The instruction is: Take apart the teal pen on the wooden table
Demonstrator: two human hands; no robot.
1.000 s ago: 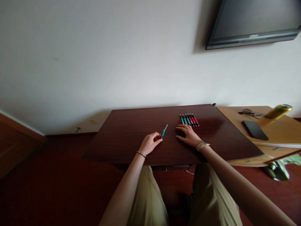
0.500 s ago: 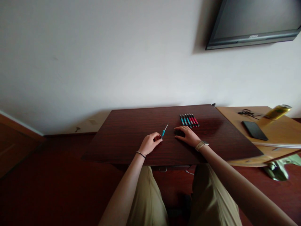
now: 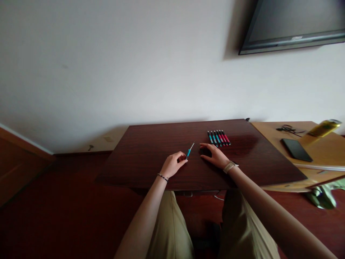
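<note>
My left hand (image 3: 172, 164) rests on the dark wooden table (image 3: 151, 144) and grips a thin blue pen (image 3: 189, 151), whose tip points up and to the right. My right hand (image 3: 214, 155) lies flat on the table just right of that pen, fingers spread, holding nothing. A neat row of several blue and red pens (image 3: 219, 137) lies a little beyond my right hand, close to the table's far edge. A watch sits on my right wrist and a thin bracelet on my left.
A lighter wooden desk (image 3: 323, 151) adjoins on the right, carrying a black phone (image 3: 297, 149), a yellow can (image 3: 325, 128) and a dark cable (image 3: 289, 129). A flat screen (image 3: 293, 23) hangs on the white wall. A green object (image 3: 322, 196) lies on the floor.
My right hand has slid slightly left, closer to the blue pen. My left hand still holds the pen in the same place. The view shifted slightly.
</note>
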